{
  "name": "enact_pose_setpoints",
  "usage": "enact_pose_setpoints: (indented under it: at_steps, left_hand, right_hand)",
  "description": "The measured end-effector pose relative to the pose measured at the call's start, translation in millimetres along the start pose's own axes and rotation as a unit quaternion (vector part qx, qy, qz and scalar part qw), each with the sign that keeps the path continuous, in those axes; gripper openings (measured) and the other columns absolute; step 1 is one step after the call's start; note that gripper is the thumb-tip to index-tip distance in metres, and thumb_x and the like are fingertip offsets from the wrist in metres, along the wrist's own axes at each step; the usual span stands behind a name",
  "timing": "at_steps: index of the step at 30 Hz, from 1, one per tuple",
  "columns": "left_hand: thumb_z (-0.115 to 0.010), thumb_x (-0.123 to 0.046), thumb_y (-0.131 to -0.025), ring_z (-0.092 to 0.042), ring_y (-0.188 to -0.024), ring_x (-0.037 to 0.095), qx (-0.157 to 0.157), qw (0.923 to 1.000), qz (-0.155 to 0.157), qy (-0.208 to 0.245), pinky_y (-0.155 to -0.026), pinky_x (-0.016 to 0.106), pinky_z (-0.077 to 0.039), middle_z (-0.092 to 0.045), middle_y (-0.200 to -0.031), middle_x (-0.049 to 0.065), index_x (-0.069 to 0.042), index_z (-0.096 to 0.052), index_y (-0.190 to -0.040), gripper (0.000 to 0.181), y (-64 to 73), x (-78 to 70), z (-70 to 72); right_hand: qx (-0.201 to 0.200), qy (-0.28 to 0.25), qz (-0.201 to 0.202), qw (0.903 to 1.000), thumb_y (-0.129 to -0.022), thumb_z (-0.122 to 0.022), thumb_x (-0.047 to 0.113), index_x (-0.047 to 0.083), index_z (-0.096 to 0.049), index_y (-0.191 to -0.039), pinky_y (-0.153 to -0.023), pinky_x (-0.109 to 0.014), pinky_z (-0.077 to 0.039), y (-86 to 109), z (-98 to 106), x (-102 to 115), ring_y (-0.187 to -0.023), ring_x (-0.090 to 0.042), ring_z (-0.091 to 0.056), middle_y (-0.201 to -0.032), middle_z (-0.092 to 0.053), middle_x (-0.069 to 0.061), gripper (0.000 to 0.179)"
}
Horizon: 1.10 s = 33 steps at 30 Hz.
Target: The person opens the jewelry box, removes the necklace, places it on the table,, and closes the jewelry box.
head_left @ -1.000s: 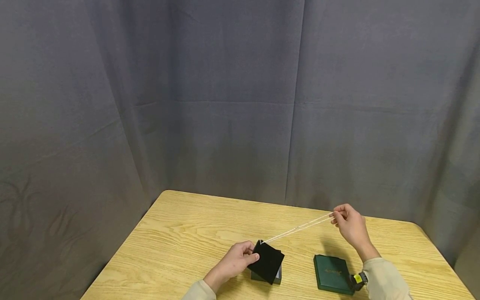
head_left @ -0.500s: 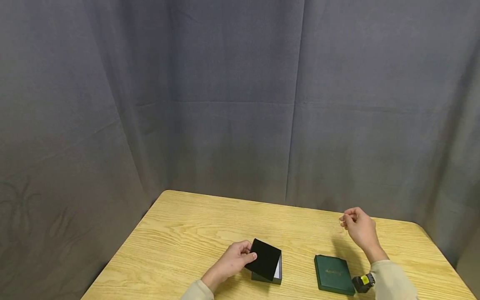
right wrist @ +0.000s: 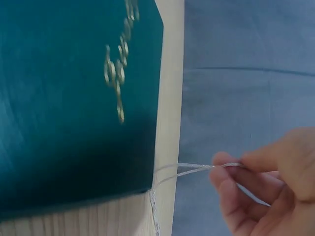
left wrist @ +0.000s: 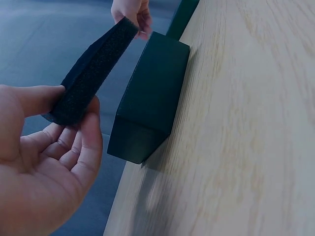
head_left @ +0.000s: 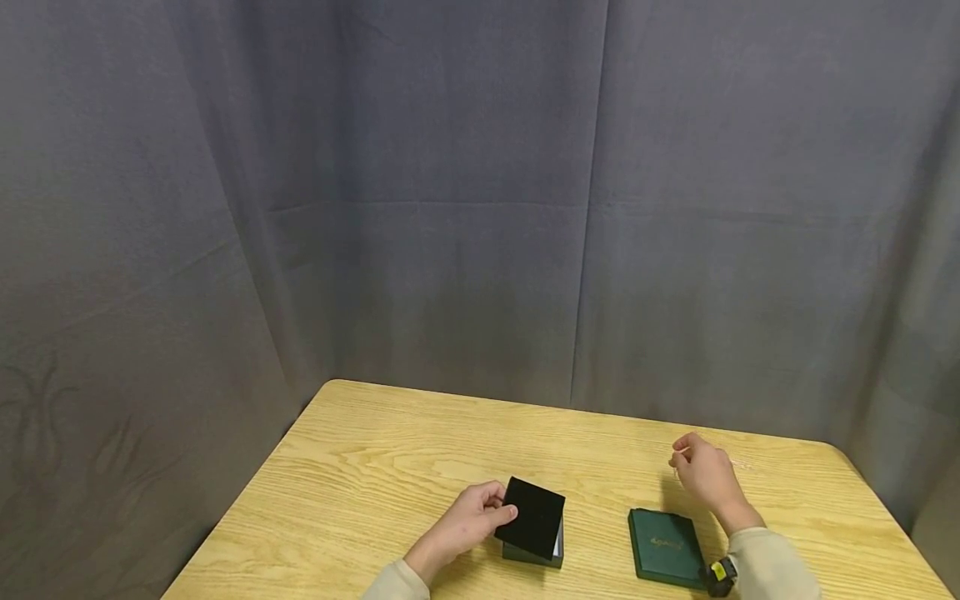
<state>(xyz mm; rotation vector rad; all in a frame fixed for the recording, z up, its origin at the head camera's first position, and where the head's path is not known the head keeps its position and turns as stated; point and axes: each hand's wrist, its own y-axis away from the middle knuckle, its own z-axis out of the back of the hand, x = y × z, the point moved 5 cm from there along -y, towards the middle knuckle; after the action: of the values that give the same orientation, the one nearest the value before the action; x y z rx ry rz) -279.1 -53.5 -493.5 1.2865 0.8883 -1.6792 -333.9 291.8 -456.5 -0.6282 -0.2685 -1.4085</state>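
Observation:
My left hand point(head_left: 468, 518) pinches a square black foam jewelry insert point(head_left: 534, 517) at its left edge, thumb on top. The insert is tilted just over a dark green open box base point(left wrist: 155, 81), whose white inside shows in a sliver beneath it. Farther right, my right hand point(head_left: 708, 475) pinches a thin silvery chain necklace point(right wrist: 194, 167) between thumb and fingertips. Two strands run from the fingertips down toward the table in the right wrist view. Below that hand lies the green box lid point(head_left: 663, 546) with gold lettering.
The wooden table point(head_left: 390, 467) has its far edge a little beyond my right hand. Grey curtains point(head_left: 465, 250) hang behind it and along both sides. A black wrist device point(head_left: 722, 575) with a yellow patch overlaps the lid's right corner.
The necklace, stretched between insert and right hand a second ago, has come away from the insert. My right hand moved right, then back left and lower. The left hand barely shifted.

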Motion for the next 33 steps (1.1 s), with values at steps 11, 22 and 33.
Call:
enact_pose_setpoints:
  at_steps: [11,22,33]
  left_hand:
    - [-0.061,-0.012,-0.092,-0.031,-0.048,0.008,0.003,1.0,0.0,0.002,-0.047,0.02,-0.028,-0.036,-0.059,-0.005,-0.005,-0.051,-0.082,0.016,0.5,-1.5,-1.2]
    - [-0.061,-0.013,-0.092,-0.032,-0.049,0.009,-0.001,0.9999,0.009,0.008,-0.048,0.021,-0.028,-0.038,-0.06,-0.004,-0.005,-0.051,-0.084,0.015,1.3,-2.9,-2.2]
    - [-0.061,-0.015,-0.093,-0.033,-0.049,0.01,0.008,0.9996,0.017,0.023,-0.05,0.023,-0.029,-0.037,-0.06,-0.004,-0.006,-0.049,-0.084,0.017,1.0,-5.5,-6.2]
  right_hand:
    - [-0.013,0.061,0.085,0.9944,-0.083,-0.059,-0.004,-0.003,-0.067,-0.082,-0.058,-0.04,-0.051,2.4,-15,26,-0.062,-0.02,-0.059,-0.075,-0.066,-0.009,0.008]
    - [-0.01,0.087,0.117,0.9893,-0.078,-0.062,-0.009,0.002,-0.068,-0.073,-0.057,-0.037,-0.05,1.5,-24,46,-0.061,-0.017,-0.056,-0.069,-0.064,-0.004,0.013]
    - [0.022,0.106,0.135,0.9849,-0.076,-0.06,-0.011,0.004,-0.065,-0.069,-0.054,-0.034,-0.047,5.4,-40,54,-0.059,-0.015,-0.051,-0.069,-0.062,-0.004,0.018]
